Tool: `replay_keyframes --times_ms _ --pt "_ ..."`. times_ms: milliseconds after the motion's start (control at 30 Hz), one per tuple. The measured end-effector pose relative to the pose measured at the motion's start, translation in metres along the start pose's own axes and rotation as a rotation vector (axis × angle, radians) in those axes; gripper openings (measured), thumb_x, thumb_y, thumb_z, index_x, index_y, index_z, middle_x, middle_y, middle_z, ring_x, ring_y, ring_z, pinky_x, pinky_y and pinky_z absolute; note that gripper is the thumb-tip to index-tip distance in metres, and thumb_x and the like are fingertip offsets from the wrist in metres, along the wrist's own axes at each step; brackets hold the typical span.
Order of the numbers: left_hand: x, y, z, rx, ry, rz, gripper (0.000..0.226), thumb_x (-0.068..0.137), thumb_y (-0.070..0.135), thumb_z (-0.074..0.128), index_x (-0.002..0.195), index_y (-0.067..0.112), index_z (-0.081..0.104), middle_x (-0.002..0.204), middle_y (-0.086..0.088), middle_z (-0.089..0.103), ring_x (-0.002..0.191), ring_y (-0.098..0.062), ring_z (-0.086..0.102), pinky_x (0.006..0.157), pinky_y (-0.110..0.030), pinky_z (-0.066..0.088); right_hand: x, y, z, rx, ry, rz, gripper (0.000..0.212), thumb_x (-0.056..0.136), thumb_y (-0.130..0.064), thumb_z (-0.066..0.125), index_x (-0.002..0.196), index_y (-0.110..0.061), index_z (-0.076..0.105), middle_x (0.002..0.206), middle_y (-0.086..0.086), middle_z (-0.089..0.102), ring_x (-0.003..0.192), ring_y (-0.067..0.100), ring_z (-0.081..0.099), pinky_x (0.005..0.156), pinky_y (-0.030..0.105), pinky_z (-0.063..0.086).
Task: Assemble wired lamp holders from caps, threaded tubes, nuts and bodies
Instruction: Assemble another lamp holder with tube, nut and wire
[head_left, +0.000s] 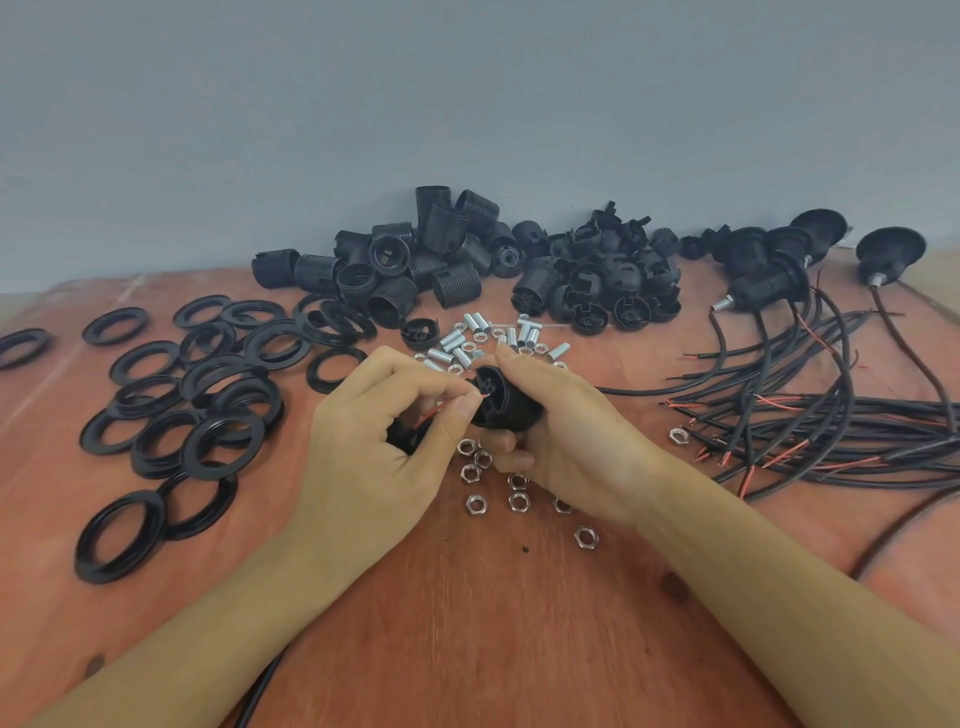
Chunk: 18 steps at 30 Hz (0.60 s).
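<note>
**Q:** Item 1, the work piece: where is it?
**A:** Cap (503, 402), black. It is held above the counter (519, 623) in your right hand (566, 431), fingers wrapped round it, end face turned toward your left.

**Q:** Item 2?
**A:** Red wire (431, 417), thin, its tip at the cap's end face. It is pinched between thumb and forefinger of your left hand (384, 441). Its black cable (402, 439) runs through that palm. The hands are close together, nearly meeting at the cap.

**Q:** Handling note?
**A:** The likely step is threading the lead through the cap's hole. Pinch near the tip so the strand does not buckle. Hold the cap steady with the hole in your sight, feed straight, then draw the sheath after. Whether the tip has entered, I cannot tell.

**Q:** Stock nearby?
**A:**
- Nuts (470, 472), loose, just beneath your hands.
- Threaded tubes (470, 325), just beyond your hands.
- Spare caps (597, 280) and bodies (452, 223), heaped by the wall.
- Rings (234, 397), to the left.
- Wired cables (883, 415), to the right.
</note>
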<state>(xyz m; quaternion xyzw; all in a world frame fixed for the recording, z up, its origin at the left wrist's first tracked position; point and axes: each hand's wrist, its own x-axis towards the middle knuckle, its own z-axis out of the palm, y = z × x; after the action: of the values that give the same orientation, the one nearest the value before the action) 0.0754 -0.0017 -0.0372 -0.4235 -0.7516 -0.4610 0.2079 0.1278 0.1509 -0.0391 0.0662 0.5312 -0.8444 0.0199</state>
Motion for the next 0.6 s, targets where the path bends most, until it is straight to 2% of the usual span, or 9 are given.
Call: replay_keyframes --times_ms 233,367,467,600 --pt "-0.0010 -0.0056 0.0018 -0.005 0.013 -0.012 0.003 0.087 0.015 0.068 0.085 0.017 0.070 0.077 0.007 0.055 0.072 -0.008 0.052 0.070 -0.014 0.040 0.0007 0.0014 0.0018 -0.076 0.036 -0.024 0.028 0.102 -0.035 0.047 0.106 -0.009 0.057 0.069 -0.002 0.057 0.052 0.011 0.039 0.046 0.021 0.026" --pt "-0.0010 -0.0068 0.0021 -0.011 0.009 -0.024 0.007 0.087 0.015 0.067 0.084 0.010 0.071 0.075 0.006 0.052 0.070 -0.010 0.051 0.067 -0.019 0.041 0.0007 0.0014 0.0013 -0.063 0.031 -0.025 0.029 0.102 -0.035 0.047 0.104 -0.008 0.058 0.067 -0.002 0.057 0.050 0.009 0.039 0.044 0.019 0.026" --pt "-0.0008 -0.0073 0.0014 -0.016 0.002 -0.029 0.008 0.087 0.015 0.066 0.084 0.010 0.072 0.074 0.005 0.052 0.070 -0.011 0.051 0.067 -0.021 0.042 0.0007 0.0014 0.0009 -0.068 0.024 -0.027 0.029 0.102 -0.035 0.048 0.103 -0.007 0.058 0.068 -0.002 0.057 0.049 0.009 0.040 0.043 0.019 0.026" --pt "-0.0007 -0.0066 0.0012 -0.007 0.003 -0.020 0.006 0.088 0.017 0.067 0.083 0.014 0.070 0.075 0.003 0.055 0.070 -0.011 0.051 0.066 -0.018 0.040 0.0013 0.0030 0.0000 -0.110 0.050 -0.049 0.030 0.100 -0.035 0.050 0.104 -0.008 0.061 0.072 0.001 0.056 0.048 0.009 0.041 0.042 0.018 0.028"
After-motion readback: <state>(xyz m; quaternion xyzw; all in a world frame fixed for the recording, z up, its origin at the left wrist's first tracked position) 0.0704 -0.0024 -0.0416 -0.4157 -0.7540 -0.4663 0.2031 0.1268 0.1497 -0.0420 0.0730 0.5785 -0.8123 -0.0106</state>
